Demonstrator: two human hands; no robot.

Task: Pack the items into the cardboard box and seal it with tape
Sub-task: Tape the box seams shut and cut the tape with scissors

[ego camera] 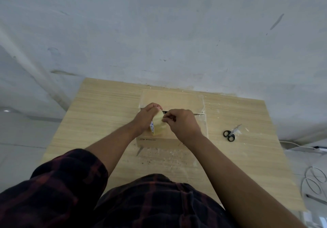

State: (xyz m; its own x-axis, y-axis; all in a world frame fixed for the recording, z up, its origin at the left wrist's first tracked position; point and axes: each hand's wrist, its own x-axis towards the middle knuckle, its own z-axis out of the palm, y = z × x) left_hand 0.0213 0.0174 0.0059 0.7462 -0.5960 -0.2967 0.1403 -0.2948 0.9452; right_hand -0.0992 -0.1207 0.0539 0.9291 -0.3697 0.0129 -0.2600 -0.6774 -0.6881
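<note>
One wooden table point(99, 114) fills mid-frame, one cardboard box point(177, 100) at its center with flaps closed. Above it, left hand point(147, 117) grips one tape roll point(158, 124); right hand point(180, 123) pinches its edge. One pair of scissors point(231, 133) lies center-right.

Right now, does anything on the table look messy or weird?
Yes. The table just in front of the box is blotchy with pale flecks, like scraped residue. A dark gap runs between the box's top flaps, not yet sealed with the tape. Nothing looks spilled.
</note>
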